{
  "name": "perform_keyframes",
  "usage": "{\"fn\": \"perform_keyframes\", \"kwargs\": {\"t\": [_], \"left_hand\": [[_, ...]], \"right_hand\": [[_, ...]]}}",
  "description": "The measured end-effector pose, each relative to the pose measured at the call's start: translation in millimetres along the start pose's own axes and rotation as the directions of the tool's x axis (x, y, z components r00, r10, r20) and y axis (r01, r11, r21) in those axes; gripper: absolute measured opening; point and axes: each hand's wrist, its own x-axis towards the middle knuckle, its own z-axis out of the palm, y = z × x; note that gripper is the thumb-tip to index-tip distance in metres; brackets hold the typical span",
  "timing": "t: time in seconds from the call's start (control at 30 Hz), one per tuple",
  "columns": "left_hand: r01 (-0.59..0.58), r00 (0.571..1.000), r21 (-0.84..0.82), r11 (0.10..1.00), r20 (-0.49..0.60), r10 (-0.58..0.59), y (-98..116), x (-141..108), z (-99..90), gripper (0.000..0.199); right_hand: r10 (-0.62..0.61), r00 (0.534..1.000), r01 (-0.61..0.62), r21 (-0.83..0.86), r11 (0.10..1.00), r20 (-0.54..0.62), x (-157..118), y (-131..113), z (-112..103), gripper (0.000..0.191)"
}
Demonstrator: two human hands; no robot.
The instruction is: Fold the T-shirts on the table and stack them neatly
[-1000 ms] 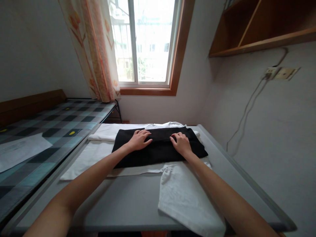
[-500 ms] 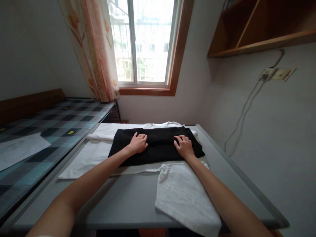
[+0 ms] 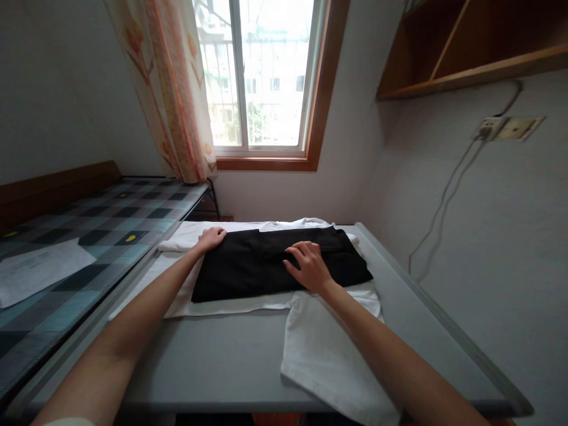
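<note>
Since the earlier frame, the left hand [image 3: 212, 238] had moved outward to the far left corner of the black cloth [image 3: 248, 266], its grip indeterminable. The right hand [image 3: 306, 266], fingers loosely parted, was over the cloth, which lay on white fabric [image 3: 322, 349]. Print on the paper [image 3: 44, 269] was illegible.

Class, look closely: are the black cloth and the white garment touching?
Touching. The head view shows the black cloth lying across the white garment, with white fabric showing right along its near edge.
</note>
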Motion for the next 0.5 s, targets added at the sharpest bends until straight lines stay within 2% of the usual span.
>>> {"fn": "perform_keyframes", "kwargs": {"t": [0.03, 0.1, 0.2, 0.33, 0.5], "left_hand": [[0.001, 0.999, -0.027, 1.0, 0.034, 0.0, -8, 5, -5.4, 0.031], [-0.002, 0.996, -0.094, 0.996, 0.091, 0.011, -19, 10, -12.2, 0.035], [-0.004, 0.993, -0.167, 0.986, 0.119, 0.024, -28, 14, -15.6, 0.039], [0.002, 0.992, -0.194, 0.981, 0.125, 0.023, -33, 21, -15.3, 0.041], [0.013, 0.984, -0.223, 0.975, 0.175, 0.027, -36, 28, -12.4, 0.044]], "right_hand": [[-0.116, 0.992, 0.113, 0.048, 0.992, 0.048, 8, -19, 0, 0.029], [-0.315, 0.941, 0.303, 0.112, 0.946, 0.119, 23, -58, 5, 0.03], [-0.48, 0.858, 0.467, 0.115, 0.877, 0.182, 40, -108, 23, 0.025], [-0.509, 0.841, 0.509, 0.051, 0.859, 0.185, 50, -143, 52, 0.013], [-0.537, 0.831, 0.539, 0.031, 0.842, 0.145, 57, -156, 66, 0.017]]}}
